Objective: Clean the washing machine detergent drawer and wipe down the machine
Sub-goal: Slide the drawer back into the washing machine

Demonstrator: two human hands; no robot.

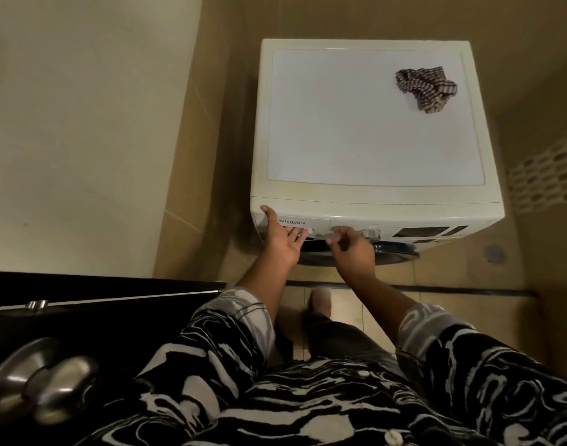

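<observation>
Beige tiled walls [211,123] and a tiled floor [452,317] are closing in a narrow corner, where a white washing machine [372,123] is standing against the back wall. A dark door [98,317] is filling the lower left, its metal knob [47,394] sitting close to the camera. A person in black-and-white patterned sleeves [237,323] is reaching both arms towards the machine's front panel.

The detergent drawer [314,223] is sitting at the left end of that panel, looking flush with it. The left hand [280,239] is lying over the drawer's front, thumb stretching up to touch the top left corner of the machine, the other fingers [296,234] spreading fairly straight with their tips at the drawer's handle; whether they are hooking into it I cannot tell. The right hand [353,249] is hanging just beside the drawer's right end, blurred, fingers loosely bent; whether it is holding anything I cannot tell.

A crumpled striped cloth [426,88] is lying on the lid near the back right corner. A round dial [370,234] is sitting right of the hands, and a drain [494,253] is showing in the floor
</observation>
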